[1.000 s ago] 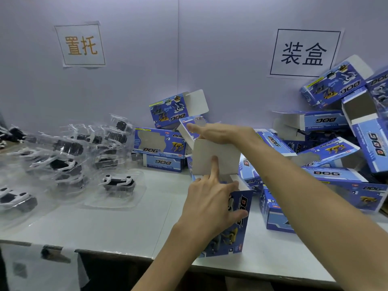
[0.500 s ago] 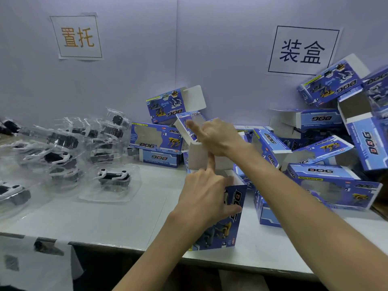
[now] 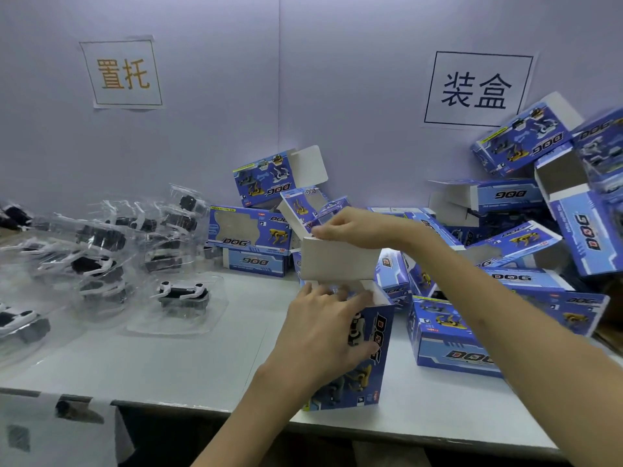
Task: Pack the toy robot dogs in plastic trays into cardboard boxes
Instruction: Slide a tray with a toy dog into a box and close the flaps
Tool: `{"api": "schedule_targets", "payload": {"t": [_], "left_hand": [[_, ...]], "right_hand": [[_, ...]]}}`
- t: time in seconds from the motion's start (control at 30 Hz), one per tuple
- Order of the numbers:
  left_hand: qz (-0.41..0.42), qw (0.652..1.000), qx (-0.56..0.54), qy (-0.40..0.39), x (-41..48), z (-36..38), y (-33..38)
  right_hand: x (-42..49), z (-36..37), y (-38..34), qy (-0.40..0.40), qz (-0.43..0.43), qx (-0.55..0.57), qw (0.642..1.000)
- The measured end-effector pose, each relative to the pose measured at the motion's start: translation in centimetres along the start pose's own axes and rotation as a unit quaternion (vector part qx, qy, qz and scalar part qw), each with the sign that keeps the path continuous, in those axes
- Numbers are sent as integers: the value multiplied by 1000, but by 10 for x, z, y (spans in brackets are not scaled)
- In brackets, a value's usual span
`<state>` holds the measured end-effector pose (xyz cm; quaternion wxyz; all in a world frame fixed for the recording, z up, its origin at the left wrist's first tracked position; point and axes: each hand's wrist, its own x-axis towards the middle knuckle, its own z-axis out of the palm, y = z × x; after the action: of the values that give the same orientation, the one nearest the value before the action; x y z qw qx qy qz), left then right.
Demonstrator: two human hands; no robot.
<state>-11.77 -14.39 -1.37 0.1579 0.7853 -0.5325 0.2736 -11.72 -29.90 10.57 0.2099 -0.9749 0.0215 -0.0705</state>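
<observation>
While my left hand (image 3: 323, 335) grips the box (image 3: 379, 352), fingers (image 3: 328, 293) curled round its upper side, the box stands on end near the front edge of the surface (image 3: 168, 362). My right hand (image 3: 354, 227) reaches over from the right, its fingers pinching the top edge of the raised white flap (image 3: 337, 261). Toward the left edge lie trays (image 3: 145, 326) holding toy dogs (image 3: 183, 293). More boxes (image 3: 451, 335) are heaped along the back and right edges.

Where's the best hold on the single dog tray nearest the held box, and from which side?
Probably the raised bubble of the dog tray, pinched across its width from above: it lies flat beside the pile, its thin rim flush on the table.
</observation>
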Motion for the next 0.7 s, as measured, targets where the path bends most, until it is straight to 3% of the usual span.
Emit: {"api": "schedule_targets", "payload": {"t": [0.2, 0.27, 0.4, 0.5, 0.7], "left_hand": [[24, 998, -38, 33, 0, 1, -10], [25, 998, -42, 42, -2, 2, -10], [40, 993, -96, 46, -10, 3, -12], [37, 985, -160, 54, -23, 3, -13], [23, 982, -113, 152, -58, 14, -6]], "right_hand": [[-55, 15, 1, -160, -9, -54, 986], [-64, 31, 6, -100, -30, -63, 993], [-75, 53, 19, 61, -61, 45, 995], [-77, 54, 28, 79, -86, 61, 991], [-78, 55, 27, 86, -85, 58, 991]]}}
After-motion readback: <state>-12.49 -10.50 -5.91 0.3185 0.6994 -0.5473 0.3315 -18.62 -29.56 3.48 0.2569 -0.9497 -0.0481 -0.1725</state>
